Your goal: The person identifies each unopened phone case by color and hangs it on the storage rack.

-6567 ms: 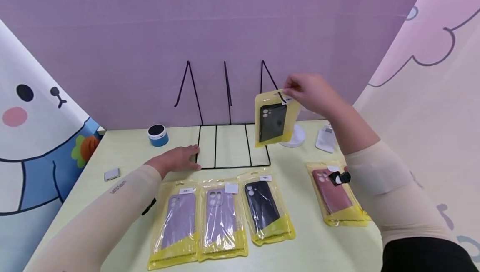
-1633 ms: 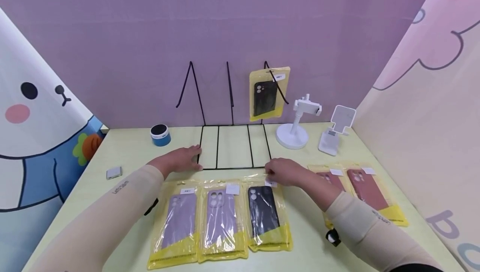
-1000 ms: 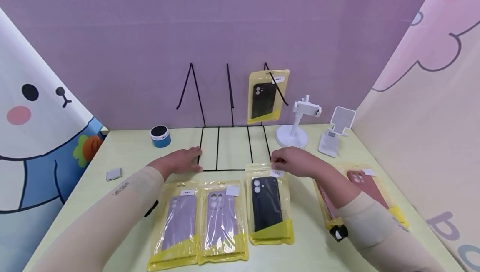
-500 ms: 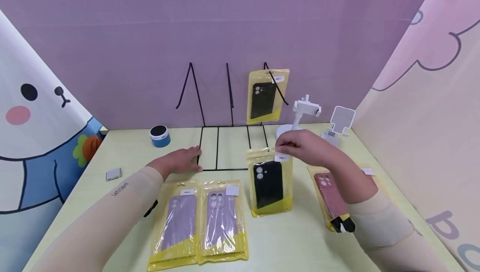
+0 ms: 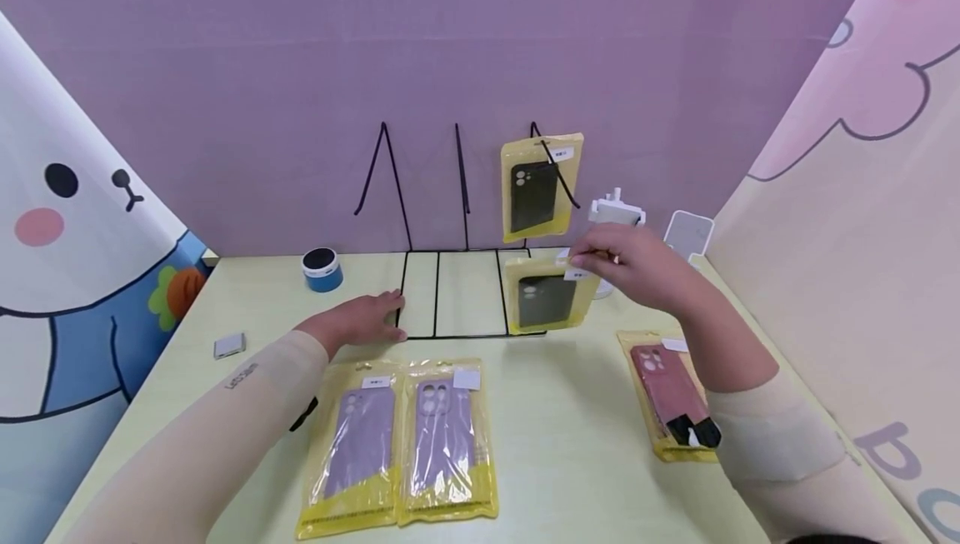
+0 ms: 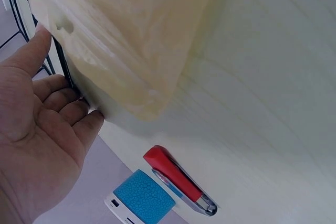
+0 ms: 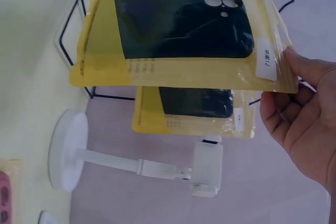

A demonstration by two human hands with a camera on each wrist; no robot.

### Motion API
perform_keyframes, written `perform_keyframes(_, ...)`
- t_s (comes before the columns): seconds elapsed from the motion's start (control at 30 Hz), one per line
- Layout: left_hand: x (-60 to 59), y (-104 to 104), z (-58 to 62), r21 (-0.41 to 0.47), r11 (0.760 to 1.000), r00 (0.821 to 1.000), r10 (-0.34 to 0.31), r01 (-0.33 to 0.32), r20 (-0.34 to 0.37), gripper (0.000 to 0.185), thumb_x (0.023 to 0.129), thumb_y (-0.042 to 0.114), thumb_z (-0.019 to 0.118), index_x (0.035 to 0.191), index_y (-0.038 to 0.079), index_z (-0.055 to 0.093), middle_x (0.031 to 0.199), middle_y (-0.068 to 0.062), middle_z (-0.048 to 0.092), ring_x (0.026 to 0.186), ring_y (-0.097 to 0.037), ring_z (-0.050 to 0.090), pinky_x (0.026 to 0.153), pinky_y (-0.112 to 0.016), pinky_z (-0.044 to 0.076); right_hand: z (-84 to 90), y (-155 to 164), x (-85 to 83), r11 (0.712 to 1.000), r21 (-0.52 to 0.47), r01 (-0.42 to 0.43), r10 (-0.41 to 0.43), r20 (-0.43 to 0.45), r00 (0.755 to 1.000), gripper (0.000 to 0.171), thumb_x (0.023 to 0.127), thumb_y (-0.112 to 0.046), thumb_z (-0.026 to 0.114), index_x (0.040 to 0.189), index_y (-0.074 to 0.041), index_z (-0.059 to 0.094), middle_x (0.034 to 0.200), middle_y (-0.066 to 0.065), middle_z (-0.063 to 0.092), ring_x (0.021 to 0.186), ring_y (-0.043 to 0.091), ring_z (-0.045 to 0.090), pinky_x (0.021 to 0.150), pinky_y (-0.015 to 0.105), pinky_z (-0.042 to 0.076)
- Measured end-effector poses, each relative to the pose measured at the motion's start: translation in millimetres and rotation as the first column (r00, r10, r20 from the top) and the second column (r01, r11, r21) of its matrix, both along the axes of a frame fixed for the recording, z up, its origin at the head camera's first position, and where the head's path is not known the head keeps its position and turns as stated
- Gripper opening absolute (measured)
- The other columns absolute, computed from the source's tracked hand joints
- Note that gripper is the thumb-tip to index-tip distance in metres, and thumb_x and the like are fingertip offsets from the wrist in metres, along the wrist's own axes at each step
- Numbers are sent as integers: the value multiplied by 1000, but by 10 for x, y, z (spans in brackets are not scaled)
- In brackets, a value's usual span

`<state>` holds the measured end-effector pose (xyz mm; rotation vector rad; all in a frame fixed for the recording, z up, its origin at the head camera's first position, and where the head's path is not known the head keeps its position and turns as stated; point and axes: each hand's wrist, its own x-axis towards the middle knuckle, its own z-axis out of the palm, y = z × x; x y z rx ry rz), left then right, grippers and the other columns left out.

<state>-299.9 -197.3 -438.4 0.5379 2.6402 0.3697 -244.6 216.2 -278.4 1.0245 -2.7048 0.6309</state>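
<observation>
- One black case pack [image 5: 542,187] already hangs on the rightmost hook of the wire rack [image 5: 457,194], seen from the head camera. My right hand [image 5: 626,261] pinches the top corner of a second black case pack [image 5: 546,297], lifted off the table [image 5: 570,411] and hanging just in front of the rack's base, below the hung one.
- Two purple case packs [image 5: 401,452] lie flat near me, and a red case pack [image 5: 667,394] lies to my right beside my forearm, none of them on a hook yet. By my judgement the hanging is early: one up, one in hand, at least three to go.
- My left hand [image 5: 360,319] rests flat, fingers straight, on the rack's base corner, grasping nothing.
- Left wrist camera: my left palm [image 6: 37,129] lies open with its fingertips against the black wire; a blue speaker [image 6: 139,200] sits nearby.
- Right wrist camera: my fingers [image 7: 302,114] clamp the label end of the held pack [image 7: 178,35], with the hung pack [image 7: 194,111] just behind it and the white phone stand [image 7: 136,166] below.
</observation>
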Motion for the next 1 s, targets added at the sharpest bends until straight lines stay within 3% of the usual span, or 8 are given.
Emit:
perform_keyframes(0.43,-18,-9,4,4,1000,1000,10,-10,4,84,94,45,62,156,6,22,163,-19,14,150,-39,15,121,-52,18,210,55,-41,988,-131,84,-103,-146,984,13,99,-21,59,103,-17,72,87,-5,64,74,12,53,62,28,46)
perform_keyframes(0.77,3,-2,6,5,1000,1000,-3,3,4,82,95,44,61,156,5,22,163,-20,14,149,-40,15,121,-52,19,269,64,-144,974,-183,136,-166,-161,973,15,99,-23,60,99,-14,72,80,-3,62,67,13,50,58,27,42)
perform_keyframes(1.0,20,8,35,11,1000,1000,-1,1,9,82,95,44,61,156,5,22,163,-20,13,150,-39,14,121,-52,18,305,16,-204,972,-125,201,-213,-92,973,20,100,-29,58,100,-15,71,85,1,64,72,18,54,64,34,46)
